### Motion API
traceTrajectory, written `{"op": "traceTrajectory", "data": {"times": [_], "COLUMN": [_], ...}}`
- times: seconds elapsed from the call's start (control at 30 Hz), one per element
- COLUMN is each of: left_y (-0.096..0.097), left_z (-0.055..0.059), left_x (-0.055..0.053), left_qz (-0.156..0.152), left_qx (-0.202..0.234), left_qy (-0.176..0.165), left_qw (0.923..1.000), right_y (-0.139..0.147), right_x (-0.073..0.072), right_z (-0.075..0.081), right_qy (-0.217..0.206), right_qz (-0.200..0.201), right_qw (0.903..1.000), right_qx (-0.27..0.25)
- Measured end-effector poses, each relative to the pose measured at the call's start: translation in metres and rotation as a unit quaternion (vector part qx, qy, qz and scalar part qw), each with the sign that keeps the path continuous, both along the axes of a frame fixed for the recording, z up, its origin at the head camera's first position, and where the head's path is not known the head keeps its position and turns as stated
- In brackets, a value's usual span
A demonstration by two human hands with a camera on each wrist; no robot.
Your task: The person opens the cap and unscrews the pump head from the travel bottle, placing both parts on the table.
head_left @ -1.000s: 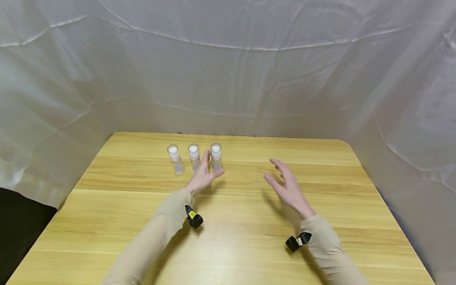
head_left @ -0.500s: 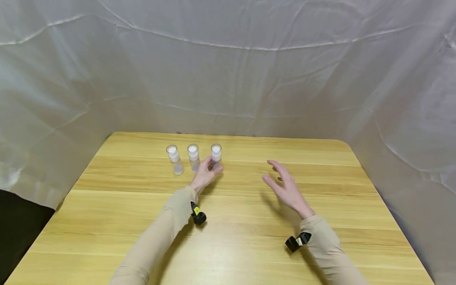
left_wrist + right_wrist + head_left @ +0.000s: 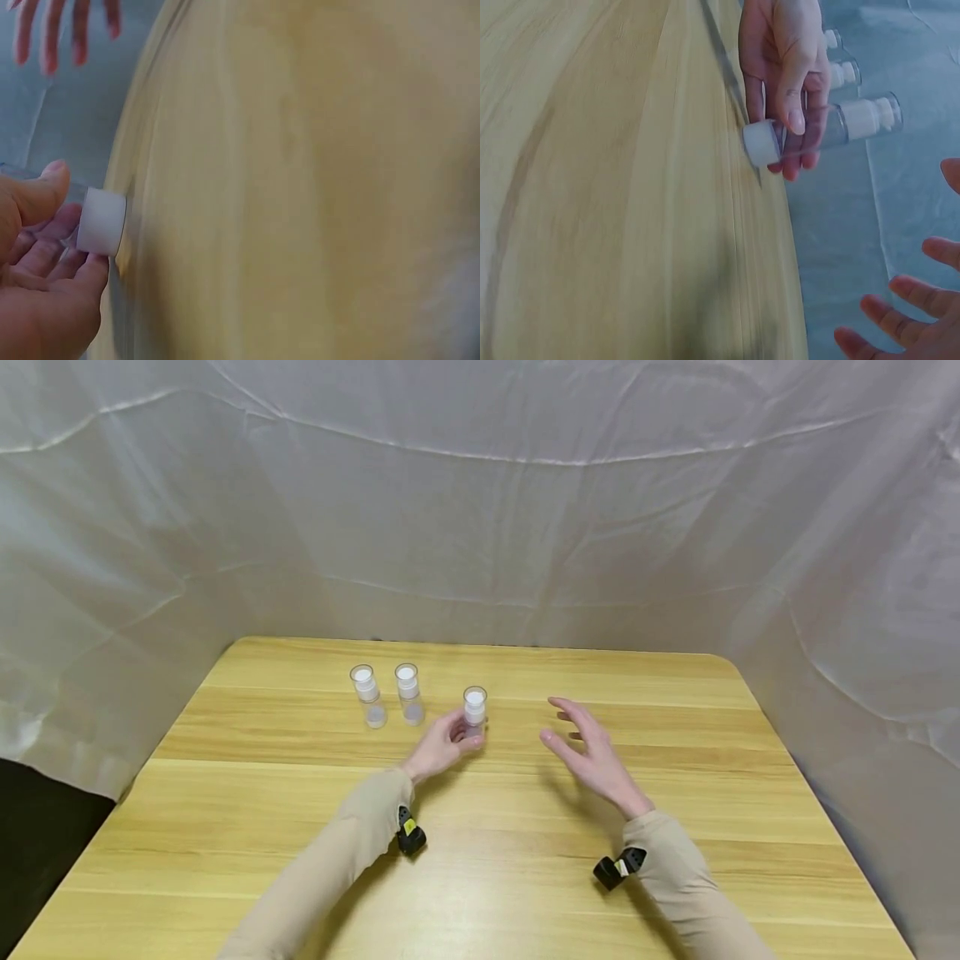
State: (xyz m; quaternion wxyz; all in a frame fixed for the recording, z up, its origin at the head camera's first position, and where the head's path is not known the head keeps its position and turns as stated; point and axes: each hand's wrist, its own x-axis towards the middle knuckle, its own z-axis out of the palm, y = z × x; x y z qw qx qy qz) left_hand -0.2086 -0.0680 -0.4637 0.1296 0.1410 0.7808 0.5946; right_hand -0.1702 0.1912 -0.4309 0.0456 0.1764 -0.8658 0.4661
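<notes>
My left hand (image 3: 442,747) grips a clear bottle (image 3: 475,703) around its see-through body, thumb on the near side. The right wrist view shows this bottle (image 3: 861,120) with a white base, a white pump top and a clear cap over it. In the left wrist view its white base (image 3: 103,222) sticks out past the fingers. My right hand (image 3: 596,760) hovers over the table to the right, fingers spread and slightly bent, holding nothing. Left of the held bottle, two matching bottles stand upright: a nearer one (image 3: 408,693) and a farther one (image 3: 366,693).
The wooden table (image 3: 510,877) has rounded far corners. Grey sheeting (image 3: 480,527) hangs behind it and along both sides. A black camera sits on the left wrist (image 3: 411,832) and another on the right wrist (image 3: 618,868).
The left hand has closed around the rightmost bottle and brought it right and nearer, away from the other two. The right hand has shifted slightly left.
</notes>
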Motion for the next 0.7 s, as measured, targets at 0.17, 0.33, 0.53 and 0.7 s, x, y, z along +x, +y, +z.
{"op": "traceTrajectory", "data": {"times": [0.17, 0.33, 0.53, 0.7], "left_y": [0.007, 0.011, 0.012, 0.012], "left_z": [0.001, 0.000, -0.002, -0.004], "left_x": [0.012, 0.021, 0.028, 0.030], "left_qz": [-0.041, -0.077, -0.120, -0.151], "left_qx": [-0.020, -0.039, -0.043, -0.040], "left_qy": [0.003, 0.021, 0.050, 0.063], "left_qw": [0.9990, 0.9960, 0.9906, 0.9858], "right_y": [-0.012, -0.024, -0.033, -0.035], "right_x": [-0.001, -0.004, -0.006, -0.005], "right_z": [0.001, 0.002, 0.001, 0.000], "right_qy": [0.029, 0.076, 0.131, 0.155], "right_qz": [0.015, 0.043, 0.080, 0.117], "right_qw": [0.9993, 0.9958, 0.9879, 0.9809], "right_qx": [-0.016, -0.029, -0.025, -0.015]}}
